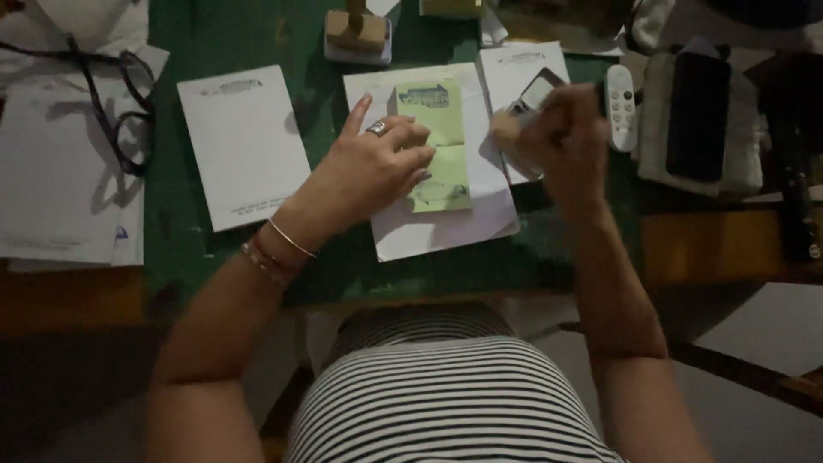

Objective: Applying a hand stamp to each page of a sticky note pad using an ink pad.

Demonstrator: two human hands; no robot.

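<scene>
1. Head view: our left hand (377, 167) rests flat, fingers spread, pinning the pale green slip (439, 141) on the white sheet (446, 219).
2. At three o'clock, our right hand (561, 137) is fisted around a blurred stamp (519, 124).
3. Risk, we judge: loosened pressure lets the slip shift and smear.

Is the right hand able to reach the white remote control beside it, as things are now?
Probably yes. The white remote control lies just to the side of the right hand, with nothing between them. But that hand already grips a stamp-like block, so it seems too full to grasp it.
</scene>
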